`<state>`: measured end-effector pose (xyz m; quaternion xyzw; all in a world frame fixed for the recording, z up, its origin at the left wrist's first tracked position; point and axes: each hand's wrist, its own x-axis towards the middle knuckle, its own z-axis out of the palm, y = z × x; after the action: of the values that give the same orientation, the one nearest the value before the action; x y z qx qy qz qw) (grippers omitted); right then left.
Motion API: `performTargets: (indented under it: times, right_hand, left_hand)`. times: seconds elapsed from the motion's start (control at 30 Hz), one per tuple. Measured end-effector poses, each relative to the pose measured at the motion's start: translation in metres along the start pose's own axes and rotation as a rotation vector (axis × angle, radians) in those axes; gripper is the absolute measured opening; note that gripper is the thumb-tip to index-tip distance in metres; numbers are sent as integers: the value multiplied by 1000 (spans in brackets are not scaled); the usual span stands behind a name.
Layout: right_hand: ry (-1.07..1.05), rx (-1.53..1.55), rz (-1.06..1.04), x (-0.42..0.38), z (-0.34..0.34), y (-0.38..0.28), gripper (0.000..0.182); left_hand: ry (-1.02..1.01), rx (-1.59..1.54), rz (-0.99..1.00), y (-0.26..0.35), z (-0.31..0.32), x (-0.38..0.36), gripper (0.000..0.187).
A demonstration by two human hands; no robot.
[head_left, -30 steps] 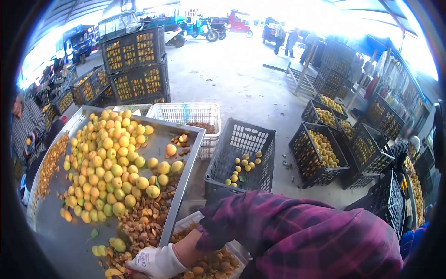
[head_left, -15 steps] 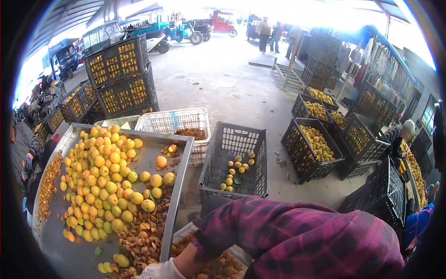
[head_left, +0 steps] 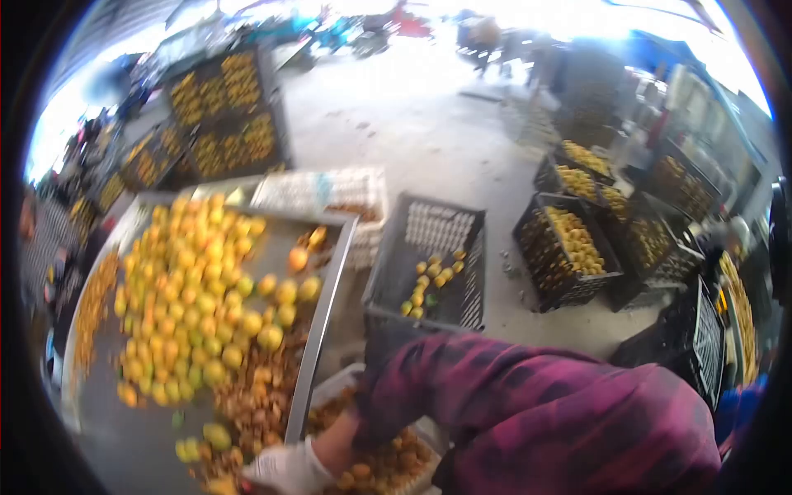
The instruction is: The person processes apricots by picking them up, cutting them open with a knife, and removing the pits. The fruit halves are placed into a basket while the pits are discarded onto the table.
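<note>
My right hand (head_left: 285, 469), in a white glove, reaches in at the bottom of the view over the metal table's near right part. Its fingers are blurred and partly cut off, so what they hold cannot be told. Beside the fingertips lies a yellow-orange piece (head_left: 219, 485) of fruit. Brown stones or split fruit pieces (head_left: 260, 396) spread just beyond the hand. A large heap of yellow apricot-like fruit (head_left: 177, 305) covers the middle of the metal table (head_left: 330, 285). Below my forearm stands a pale container with brownish-orange fruit pieces (head_left: 396, 462). My left hand is out of view.
A black crate (head_left: 425, 309) with several yellow fruits stands right of the table, beside a white crate (head_left: 318, 188). Filled black crates (head_left: 569, 247) stand further right, stacked ones (head_left: 227, 115) at back left. A person (head_left: 49, 264) is at the left edge.
The view has shifted and blurred, so the table and crates sit slightly further right and mostly higher. More of my gloved right hand shows, and a yellow-orange piece now appears by its fingers.
</note>
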<state>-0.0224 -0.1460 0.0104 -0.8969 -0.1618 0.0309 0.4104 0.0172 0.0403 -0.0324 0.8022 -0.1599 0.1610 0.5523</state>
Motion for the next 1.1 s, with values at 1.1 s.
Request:
performTargets:
  times: [1.1]
  right_hand:
    - [208,18,-54,14,27,2,30]
  left_hand:
    - [326,-483,-447,19,23,2,49]
